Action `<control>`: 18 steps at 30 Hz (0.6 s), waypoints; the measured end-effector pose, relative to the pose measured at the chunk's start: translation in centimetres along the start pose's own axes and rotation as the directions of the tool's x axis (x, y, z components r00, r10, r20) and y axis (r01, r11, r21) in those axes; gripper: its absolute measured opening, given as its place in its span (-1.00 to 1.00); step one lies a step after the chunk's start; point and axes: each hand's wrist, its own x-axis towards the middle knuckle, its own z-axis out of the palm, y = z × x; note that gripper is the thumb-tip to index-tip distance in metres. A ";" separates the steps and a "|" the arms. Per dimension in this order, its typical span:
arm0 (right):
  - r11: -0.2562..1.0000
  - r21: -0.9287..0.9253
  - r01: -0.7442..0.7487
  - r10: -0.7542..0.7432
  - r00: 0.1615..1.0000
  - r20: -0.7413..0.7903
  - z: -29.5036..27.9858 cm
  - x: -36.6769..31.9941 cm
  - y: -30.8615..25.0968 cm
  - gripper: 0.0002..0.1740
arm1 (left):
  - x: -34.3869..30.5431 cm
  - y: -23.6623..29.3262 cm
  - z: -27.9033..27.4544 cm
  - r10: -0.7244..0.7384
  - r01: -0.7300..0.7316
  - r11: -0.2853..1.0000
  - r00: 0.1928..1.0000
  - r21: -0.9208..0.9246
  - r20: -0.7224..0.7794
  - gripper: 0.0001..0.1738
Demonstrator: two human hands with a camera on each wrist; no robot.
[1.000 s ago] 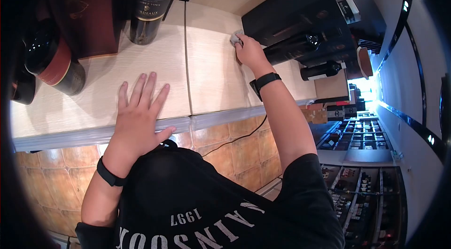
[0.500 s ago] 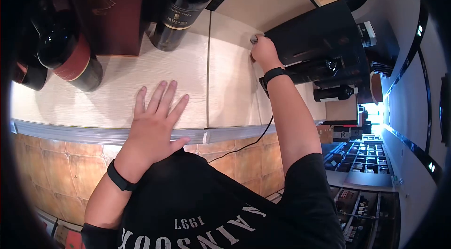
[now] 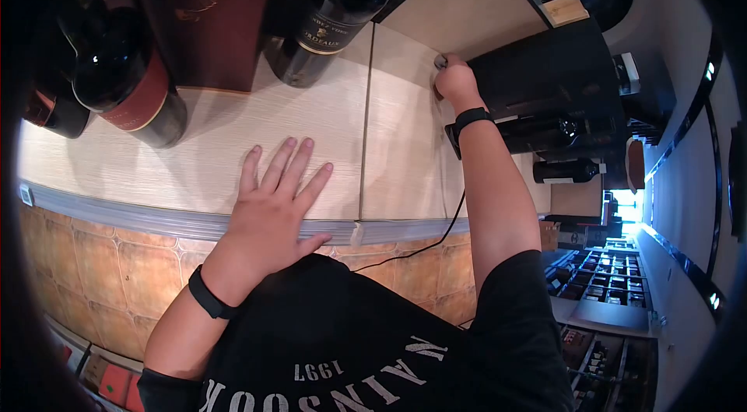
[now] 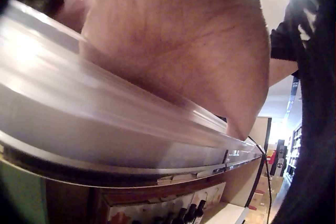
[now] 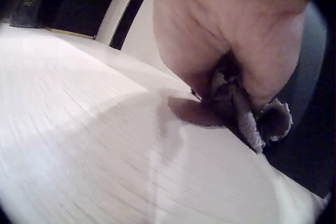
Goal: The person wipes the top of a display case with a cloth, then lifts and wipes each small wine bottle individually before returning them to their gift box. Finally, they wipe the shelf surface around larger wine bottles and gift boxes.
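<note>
The left hand [image 3: 272, 213] lies flat with spread fingers on the pale wooden shelf [image 3: 226, 124], its palm over the clear front edge strip. In the left wrist view that palm [image 4: 178, 40] rests against the strip [image 4: 131, 124]. At the back of the shelf, beside a large black box [image 3: 545, 70], the right hand [image 3: 459, 85] grips a crumpled grey cloth [image 3: 441, 62]. The right wrist view shows the cloth [image 5: 249, 124] bunched under the curled right hand [image 5: 231, 35], touching the shelf surface next to the black box.
A dark bottle [image 3: 327, 23] stands beside a dark red box [image 3: 206, 15]. Further left is a red-labelled bottle [image 3: 132, 85]. Two dark bottles, one [image 3: 537, 132] near the right wrist and another [image 3: 568, 171], stand by the black box. A black cable [image 3: 420, 251] hangs over the shelf's front.
The head view has shifted, so the shelf and both hands appear further right. The right hand has moved deeper toward the back corner with the cloth; the left stays flat on the shelf.
</note>
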 end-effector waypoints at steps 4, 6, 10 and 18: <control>0.997 -0.018 0.076 -0.076 0.997 0.010 -0.6 -0.9 -1.9 -0.51 | 0.0 -0.1 0.1 0.004 -0.004 1.000 1.000 0.019 0.000 0.16; 0.995 0.014 0.094 -0.094 0.995 0.025 -0.9 -1.9 -3.4 -0.51 | -0.1 -0.1 0.1 0.008 -0.008 0.999 1.000 0.032 0.001 0.16; 0.967 0.093 0.239 -0.239 0.971 -0.020 -0.3 -4.1 -6.4 -0.56 | -0.2 -0.1 0.3 0.022 -0.022 0.998 1.000 0.057 0.000 0.16; 0.793 0.347 0.502 -0.534 0.846 -0.003 -2.1 -13.8 -13.6 -0.50 | -0.3 -0.3 0.5 0.038 -0.037 0.996 0.999 0.078 -0.024 0.16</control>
